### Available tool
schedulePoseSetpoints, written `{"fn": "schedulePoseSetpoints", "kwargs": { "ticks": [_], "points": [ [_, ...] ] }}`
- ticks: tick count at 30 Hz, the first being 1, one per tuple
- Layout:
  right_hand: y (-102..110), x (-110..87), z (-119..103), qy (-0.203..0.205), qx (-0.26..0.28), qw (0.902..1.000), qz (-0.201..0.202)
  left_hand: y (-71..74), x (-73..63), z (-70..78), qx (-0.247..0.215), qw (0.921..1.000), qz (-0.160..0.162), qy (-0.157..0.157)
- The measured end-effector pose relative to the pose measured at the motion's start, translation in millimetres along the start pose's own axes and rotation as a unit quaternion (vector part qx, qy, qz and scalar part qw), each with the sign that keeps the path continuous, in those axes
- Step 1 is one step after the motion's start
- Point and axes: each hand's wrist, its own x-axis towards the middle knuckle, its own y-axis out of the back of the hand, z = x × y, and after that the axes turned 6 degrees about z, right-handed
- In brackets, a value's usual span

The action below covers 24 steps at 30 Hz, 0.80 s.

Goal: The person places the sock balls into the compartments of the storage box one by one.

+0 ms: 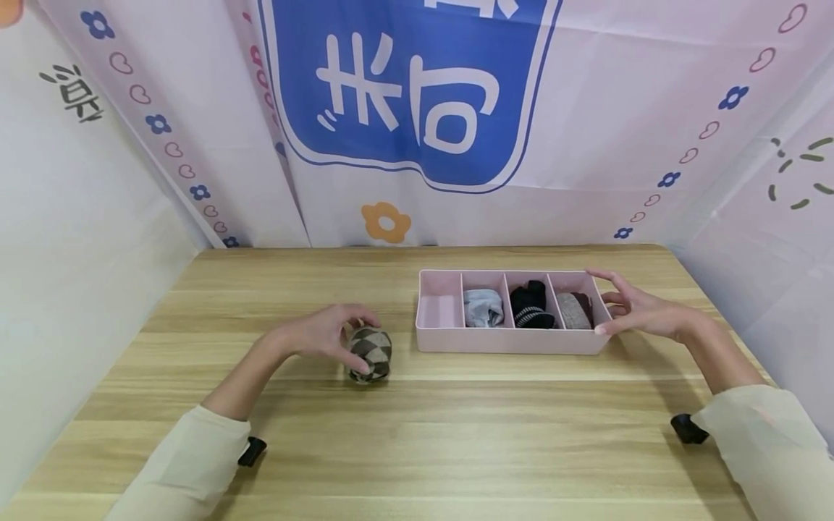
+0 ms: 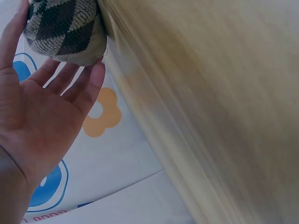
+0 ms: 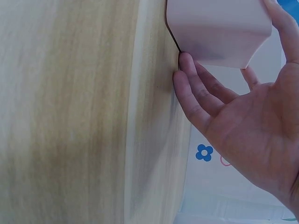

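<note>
My left hand point(image 1: 329, 334) grips a rolled-up sock point(image 1: 371, 354) with a brown and beige diamond pattern, thumb on the near side and fingers curled behind it. The sock point(image 2: 67, 30) is just beyond the fingertips' side of the palm in the left wrist view. To the right lies a long pink divided storage box point(image 1: 508, 341). My right hand point(image 1: 645, 312) holds its right end, thumb at the front corner and forefinger at the back corner. The other fingers of that hand point(image 3: 243, 112) are at the end wall, low by the tabletop.
In the box, the leftmost compartment is bare. Then come a pale grey rolled sock point(image 1: 483, 308), a black sock point(image 1: 531, 304) with a striped band, and a grey-brown rolled sock point(image 1: 575, 311). A printed cloth point(image 1: 339, 195) hangs behind the wooden table point(image 1: 417, 434).
</note>
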Motion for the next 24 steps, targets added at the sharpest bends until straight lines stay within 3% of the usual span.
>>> {"fn": "schedulePoseSetpoints", "kwargs": {
  "ticks": [10, 24],
  "points": [
    [0.0, -0.4, -2.3, 0.002, -0.001, 1.0, 0.0, -3.5, 0.1, 1.2, -0.004, 0.9999, -0.013, -0.006],
    [-0.2, -0.8, -2.0, -0.001, 0.0, 1.0, -0.001, -5.3, 3.3, 2.1, -0.004, 0.9997, -0.004, -0.023]
  ]
}}
